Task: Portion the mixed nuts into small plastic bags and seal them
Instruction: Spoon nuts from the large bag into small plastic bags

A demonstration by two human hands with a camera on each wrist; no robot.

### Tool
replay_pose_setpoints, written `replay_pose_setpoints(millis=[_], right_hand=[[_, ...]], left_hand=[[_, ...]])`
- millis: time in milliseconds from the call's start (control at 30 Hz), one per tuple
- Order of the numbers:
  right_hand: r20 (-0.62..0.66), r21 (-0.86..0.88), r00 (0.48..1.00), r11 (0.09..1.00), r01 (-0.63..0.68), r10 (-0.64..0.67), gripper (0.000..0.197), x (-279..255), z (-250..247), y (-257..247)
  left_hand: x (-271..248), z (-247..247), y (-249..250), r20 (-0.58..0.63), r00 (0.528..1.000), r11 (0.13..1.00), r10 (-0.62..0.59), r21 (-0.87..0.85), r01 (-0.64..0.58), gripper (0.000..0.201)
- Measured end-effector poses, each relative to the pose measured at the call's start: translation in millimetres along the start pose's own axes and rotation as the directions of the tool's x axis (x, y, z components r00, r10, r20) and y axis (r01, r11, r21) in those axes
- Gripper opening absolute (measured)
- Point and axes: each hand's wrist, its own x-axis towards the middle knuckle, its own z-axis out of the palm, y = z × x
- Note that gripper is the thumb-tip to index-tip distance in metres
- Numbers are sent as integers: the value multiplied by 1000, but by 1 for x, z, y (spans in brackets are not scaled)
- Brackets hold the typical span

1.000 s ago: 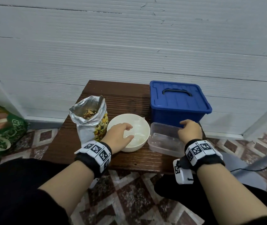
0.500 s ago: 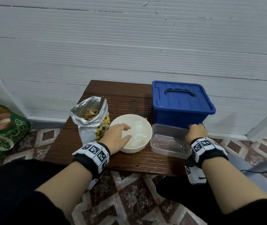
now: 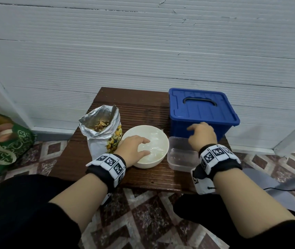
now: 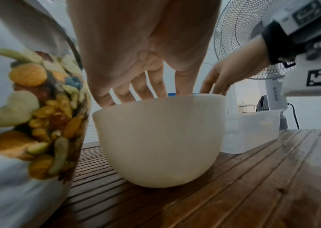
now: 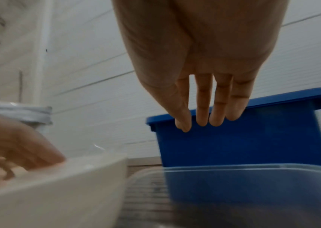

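Note:
An open foil bag of mixed nuts point(image 3: 101, 130) point(image 4: 28, 108) stands upright at the table's left. Beside it sits a white bowl point(image 3: 161, 151) point(image 4: 159, 138) holding crumpled clear plastic bags point(image 3: 154, 141). My left hand point(image 3: 144, 147) point(image 4: 136, 92) reaches over the near rim, its straight fingers resting on the plastic inside. My right hand point(image 3: 197, 132) point(image 5: 208, 120) hovers empty, fingers straight and hanging down, above the far edge of an empty clear plastic container point(image 3: 180, 159) point(image 5: 243, 192).
A blue lidded box point(image 3: 202, 108) point(image 5: 253, 146) stands right behind the clear container on the small brown slatted table point(image 3: 143, 108). A white wall rises behind. A green bag point(image 3: 5, 141) lies on the tiled floor at left, and a standing fan point(image 4: 253, 38) is at right.
My right hand has lifted off the clear container's far right corner and moved left, in front of the blue box. My left hand stays in the bowl.

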Motion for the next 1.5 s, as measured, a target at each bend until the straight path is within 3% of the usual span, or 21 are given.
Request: replay_pose_setpoints(millis=[167, 300, 467, 567, 633, 700, 767, 867, 1067, 1267, 1500], right_hand=[[33, 198, 982, 965, 174, -184, 30, -3, 15, -39], [117, 300, 966, 935, 187, -231, 42, -4, 31, -47], [119, 372, 945, 896, 241, -304, 39, -4, 42, -45], [120, 386, 921, 873, 299, -369, 57, -9, 38, -41], [65, 369, 912, 859, 355, -406, 43, -13, 36, -38], [-82, 390, 897, 814, 430, -434, 27, -15, 37, -36], [-160, 445, 887, 770, 457, -434, 23, -17, 36, -37], [-115, 621, 919, 695, 363, -377, 22, -19, 30, -38], [12, 796, 940, 573, 197, -340, 16, -21, 25, -36], [32, 800, 970, 588, 119, -241, 20, -20, 23, -31], [51, 809, 957, 573, 128, -285, 14, -22, 18, -30]], left_hand=[[9, 6, 8, -1, 999, 998, -36, 50, 36, 33], [11, 9, 9, -71, 996, 997, -60, -42, 57, 13], [4, 3, 13, -115, 992, 972, -44, -233, 16, 19], [4, -4, 16, -189, 981, 955, -45, -295, -13, 19], [5, -9, 18, -223, 973, 948, -63, -317, -11, 20], [5, -14, 21, -246, 968, 944, -47, -327, -38, 22], [4, -17, 23, -257, 966, 938, -3, -336, -86, 34], [7, -18, 21, -241, 970, 963, -6, -263, -59, 47], [12, -25, 24, -204, 978, 931, -43, -362, -35, 14], [15, -34, 21, -151, 983, 867, -109, -498, 20, 11], [18, -36, 20, -93, 974, 776, -206, -621, 105, 20]])
